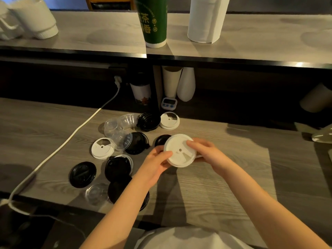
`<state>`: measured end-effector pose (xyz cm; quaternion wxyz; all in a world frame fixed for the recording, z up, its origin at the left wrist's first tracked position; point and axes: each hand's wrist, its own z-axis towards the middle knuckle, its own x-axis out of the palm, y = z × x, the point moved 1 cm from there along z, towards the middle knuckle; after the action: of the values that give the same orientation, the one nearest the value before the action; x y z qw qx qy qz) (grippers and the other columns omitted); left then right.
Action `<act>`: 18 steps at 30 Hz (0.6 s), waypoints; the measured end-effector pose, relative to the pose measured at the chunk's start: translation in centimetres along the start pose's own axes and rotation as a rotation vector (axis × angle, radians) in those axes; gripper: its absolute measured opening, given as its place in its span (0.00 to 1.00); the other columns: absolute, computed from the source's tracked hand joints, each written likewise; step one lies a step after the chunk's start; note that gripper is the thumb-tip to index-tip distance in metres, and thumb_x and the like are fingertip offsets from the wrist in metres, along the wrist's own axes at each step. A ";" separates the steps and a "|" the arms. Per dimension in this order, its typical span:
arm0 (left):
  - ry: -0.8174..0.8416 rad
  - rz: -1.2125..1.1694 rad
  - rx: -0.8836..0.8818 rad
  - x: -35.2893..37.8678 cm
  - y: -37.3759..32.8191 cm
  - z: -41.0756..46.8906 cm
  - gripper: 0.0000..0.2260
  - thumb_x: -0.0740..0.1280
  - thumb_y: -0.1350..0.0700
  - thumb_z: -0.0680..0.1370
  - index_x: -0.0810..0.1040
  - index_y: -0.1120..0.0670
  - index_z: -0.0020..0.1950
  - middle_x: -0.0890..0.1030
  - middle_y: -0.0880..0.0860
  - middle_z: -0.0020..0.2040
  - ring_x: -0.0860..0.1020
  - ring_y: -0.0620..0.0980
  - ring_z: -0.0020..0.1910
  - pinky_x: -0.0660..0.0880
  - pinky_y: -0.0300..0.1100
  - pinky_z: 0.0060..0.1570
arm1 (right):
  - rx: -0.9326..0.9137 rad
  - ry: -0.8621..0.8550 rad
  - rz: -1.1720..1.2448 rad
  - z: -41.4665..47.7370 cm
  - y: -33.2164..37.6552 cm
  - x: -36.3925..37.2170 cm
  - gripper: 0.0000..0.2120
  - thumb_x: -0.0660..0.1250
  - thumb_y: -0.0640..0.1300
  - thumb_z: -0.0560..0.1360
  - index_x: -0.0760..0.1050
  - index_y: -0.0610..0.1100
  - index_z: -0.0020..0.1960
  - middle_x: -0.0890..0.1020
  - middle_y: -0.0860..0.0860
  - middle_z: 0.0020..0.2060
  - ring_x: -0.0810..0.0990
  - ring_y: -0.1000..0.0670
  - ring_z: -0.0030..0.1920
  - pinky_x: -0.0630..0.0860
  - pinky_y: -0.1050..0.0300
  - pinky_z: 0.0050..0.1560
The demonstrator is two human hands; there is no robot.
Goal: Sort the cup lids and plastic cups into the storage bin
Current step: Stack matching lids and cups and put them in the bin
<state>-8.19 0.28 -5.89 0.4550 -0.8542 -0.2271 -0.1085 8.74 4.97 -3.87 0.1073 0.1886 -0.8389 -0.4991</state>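
Note:
Both my hands hold one white cup lid [179, 150] a little above the wooden counter [224, 186]. My left hand [155, 165] pinches its near left rim, and my right hand [206, 151] grips its right side. Scattered on the counter to the left lie several black lids [83, 174], two more white lids [102, 147], clear plastic cups on their sides [116, 131] and a clear lid [96, 193]. A black lid [160, 140] peeks out behind the held one. No storage bin is in view.
A white power cable [71, 135] runs diagonally across the counter's left part. Under the raised shelf [107, 33] stand a tumbler [141, 91], paper cup stacks [171, 81] and a small timer [168, 103]. On the shelf stand a green cup [154, 20] and a paper roll [206, 18].

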 end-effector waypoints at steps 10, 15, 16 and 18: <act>-0.547 -0.084 0.150 -7.2 -0.4 0.2 0.16 0.66 0.66 0.75 0.70 0.63 0.63 0.75 0.53 0.52 0.75 0.49 0.51 0.72 0.43 0.51 | -0.005 -0.025 -0.922 9.1 -0.5 1.9 0.25 0.68 0.50 0.74 0.67 0.45 0.69 0.72 0.45 0.63 0.73 0.46 0.62 0.71 0.54 0.60; -0.583 -0.103 0.225 -8.1 -1.6 0.4 0.07 0.65 0.67 0.75 0.71 0.58 0.49 0.77 0.50 0.43 0.77 0.45 0.43 0.73 0.40 0.43 | 0.040 0.008 -1.177 11.4 -1.2 4.8 0.42 0.72 0.61 0.67 0.58 0.46 0.73 0.65 0.45 0.67 0.63 0.41 0.67 0.68 0.45 0.64; -0.582 -0.113 0.237 -8.1 -1.6 0.4 0.08 0.65 0.68 0.75 0.70 0.58 0.51 0.77 0.50 0.43 0.77 0.45 0.43 0.74 0.41 0.44 | 0.057 -0.010 -1.212 11.6 -1.4 5.1 0.44 0.72 0.62 0.65 0.57 0.47 0.73 0.63 0.46 0.67 0.62 0.41 0.67 0.69 0.44 0.63; -0.568 -0.119 0.243 -8.1 -1.5 0.5 0.08 0.65 0.68 0.75 0.71 0.58 0.51 0.77 0.51 0.43 0.77 0.45 0.43 0.74 0.41 0.44 | 0.062 -0.040 -1.236 11.8 -1.6 5.3 0.44 0.73 0.62 0.64 0.58 0.50 0.73 0.62 0.47 0.67 0.61 0.42 0.67 0.71 0.43 0.61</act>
<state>-16.00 -0.91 -8.20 0.4650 -0.7749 -0.4060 0.1362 -0.09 11.39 -10.98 -0.2228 0.6333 -0.5906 -0.4477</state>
